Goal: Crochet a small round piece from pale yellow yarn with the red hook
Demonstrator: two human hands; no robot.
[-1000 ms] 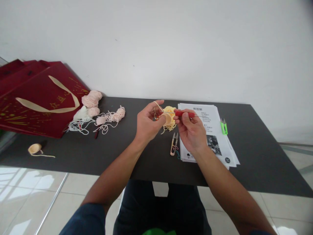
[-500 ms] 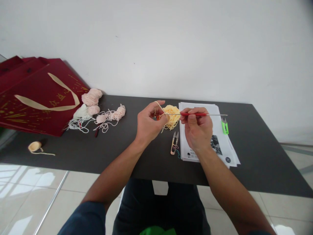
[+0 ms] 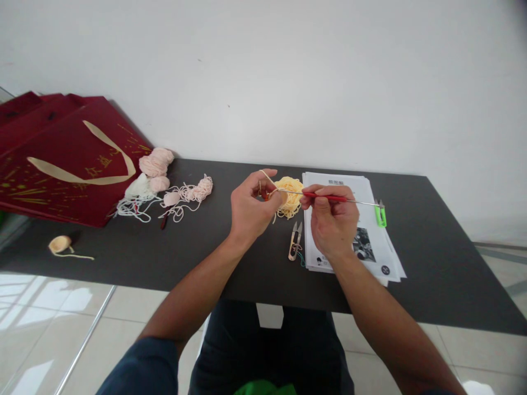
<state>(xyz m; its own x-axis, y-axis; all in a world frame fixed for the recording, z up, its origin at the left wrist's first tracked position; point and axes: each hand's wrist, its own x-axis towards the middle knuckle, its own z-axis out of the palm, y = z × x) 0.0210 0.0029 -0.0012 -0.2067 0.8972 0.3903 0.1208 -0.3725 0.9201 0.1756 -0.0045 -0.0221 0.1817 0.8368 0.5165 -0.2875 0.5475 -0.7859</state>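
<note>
Left hand (image 3: 249, 211) pinches a small yellow crochet piece (image 3: 282, 198), strand looped over its finger. Right hand (image 3: 332, 222) grips the red hook (image 3: 329, 197), which has slid right since a second ago, tip still at the piece. Yarn (image 3: 289, 193) lies behind on the table (image 3: 432, 263), by the papers (image 3: 370, 241).

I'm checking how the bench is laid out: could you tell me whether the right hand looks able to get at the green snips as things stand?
Probably yes. The green snips lie on the paper stack just beyond the right hand, with nothing between them. But that hand is holding the red crochet hook, so it isn't free.
</note>
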